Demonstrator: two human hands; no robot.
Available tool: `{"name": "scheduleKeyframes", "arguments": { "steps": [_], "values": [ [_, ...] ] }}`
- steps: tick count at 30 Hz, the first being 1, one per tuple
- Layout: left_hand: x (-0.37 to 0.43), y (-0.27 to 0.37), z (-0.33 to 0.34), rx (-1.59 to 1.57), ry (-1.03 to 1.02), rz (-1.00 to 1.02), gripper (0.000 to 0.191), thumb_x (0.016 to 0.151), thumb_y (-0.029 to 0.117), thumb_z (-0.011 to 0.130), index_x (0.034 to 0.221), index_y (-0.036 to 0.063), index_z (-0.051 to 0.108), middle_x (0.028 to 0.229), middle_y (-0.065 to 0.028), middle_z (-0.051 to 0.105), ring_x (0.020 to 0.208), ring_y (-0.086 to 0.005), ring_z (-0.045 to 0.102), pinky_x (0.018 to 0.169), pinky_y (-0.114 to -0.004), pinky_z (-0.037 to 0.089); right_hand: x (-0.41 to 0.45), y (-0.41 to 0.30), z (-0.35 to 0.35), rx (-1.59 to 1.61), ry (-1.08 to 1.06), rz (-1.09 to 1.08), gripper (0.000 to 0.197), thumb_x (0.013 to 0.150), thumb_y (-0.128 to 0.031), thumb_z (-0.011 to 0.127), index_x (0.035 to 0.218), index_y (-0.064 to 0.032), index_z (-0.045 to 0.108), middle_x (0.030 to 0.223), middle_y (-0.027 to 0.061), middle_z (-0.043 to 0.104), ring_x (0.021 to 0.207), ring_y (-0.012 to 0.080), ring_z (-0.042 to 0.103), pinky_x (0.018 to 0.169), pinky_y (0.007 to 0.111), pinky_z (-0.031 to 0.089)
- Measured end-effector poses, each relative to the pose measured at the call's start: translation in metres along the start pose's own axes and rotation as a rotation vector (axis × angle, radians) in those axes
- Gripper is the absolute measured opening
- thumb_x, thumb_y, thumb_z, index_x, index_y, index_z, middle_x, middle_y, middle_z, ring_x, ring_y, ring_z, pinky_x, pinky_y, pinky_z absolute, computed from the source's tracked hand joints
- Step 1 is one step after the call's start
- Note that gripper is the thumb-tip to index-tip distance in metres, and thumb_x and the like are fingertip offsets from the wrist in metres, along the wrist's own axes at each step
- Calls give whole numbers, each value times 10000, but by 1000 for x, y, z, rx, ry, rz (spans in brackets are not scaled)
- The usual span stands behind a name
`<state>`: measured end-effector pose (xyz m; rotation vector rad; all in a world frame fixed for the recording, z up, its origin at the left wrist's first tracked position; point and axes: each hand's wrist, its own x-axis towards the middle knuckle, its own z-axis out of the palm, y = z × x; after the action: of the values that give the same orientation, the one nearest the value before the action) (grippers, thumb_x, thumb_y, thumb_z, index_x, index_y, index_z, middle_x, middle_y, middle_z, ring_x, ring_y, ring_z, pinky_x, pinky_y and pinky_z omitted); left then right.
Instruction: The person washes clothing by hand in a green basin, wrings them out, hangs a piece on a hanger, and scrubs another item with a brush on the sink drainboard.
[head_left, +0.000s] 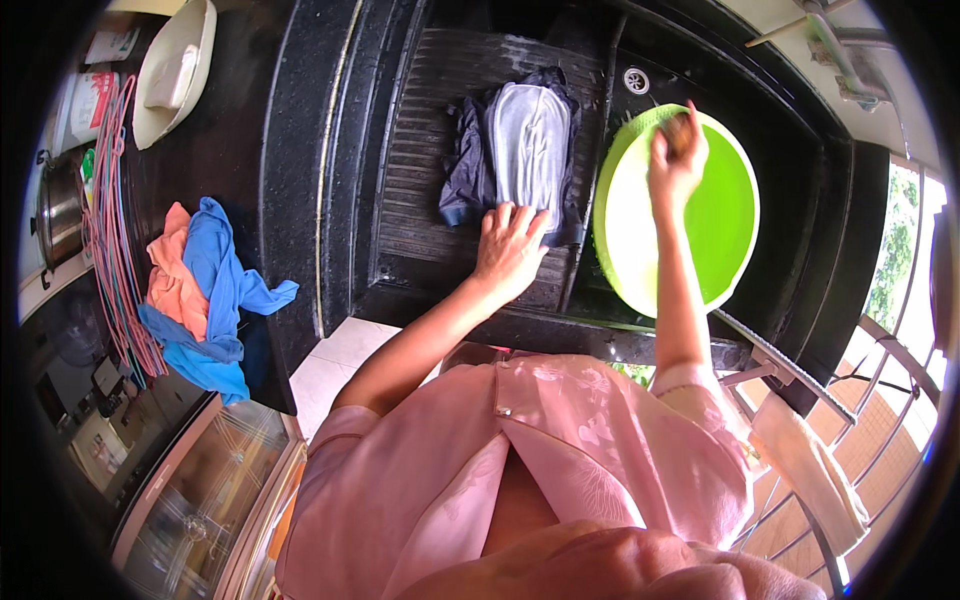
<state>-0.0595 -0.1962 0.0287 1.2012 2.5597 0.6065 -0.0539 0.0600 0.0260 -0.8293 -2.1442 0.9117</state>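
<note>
A dark navy garment with a shiny grey panel (529, 142) lies spread on the ribbed black washboard (420, 165) of a stone sink. My left hand (513, 251) rests on the garment's near end, fingers bent over the cloth; whether they pinch it is not clear. To the right, a bright green basin (724, 217) sits tilted in the sink's deeper part. Over its far side is my right hand (679, 161), closed around a small brown object (677, 135) that is blurred by motion. Strong light washes out the basin's left inside.
Blue cloth (217, 255) and orange cloth (178, 277) lie heaped on the dark counter at left. Beyond them are several wire hangers (112, 225) and a pale dish (195, 45) holding a whitish block (172, 79). A drain (636, 80) shows behind the basin. A metal railing carries a towel (814, 472).
</note>
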Motion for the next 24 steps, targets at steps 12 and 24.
{"name": "scheduleKeyframes", "arguments": {
  "steps": [12,24],
  "values": [
    [-22,10,-15,-192,-52,47,486,742,261,750,1160,65,596,1165,-139,501,1068,-313,495,910,-398,431,-82,185,-32,-359,-267,205,597,795,-319,705,1343,-239,481,1157,224,539,1031,376,550,857,440,472],
    [-17,-7,-1,-127,-162,210,810,710,551,693,1353,111,472,1526,-131,188,1404,-429,91,1090,-616,137,22,-35,134,-492,-251,-383,376,860,-354,602,1195,-184,618,1044,174,585,919,371,598,778,447,493]
  ]
}}
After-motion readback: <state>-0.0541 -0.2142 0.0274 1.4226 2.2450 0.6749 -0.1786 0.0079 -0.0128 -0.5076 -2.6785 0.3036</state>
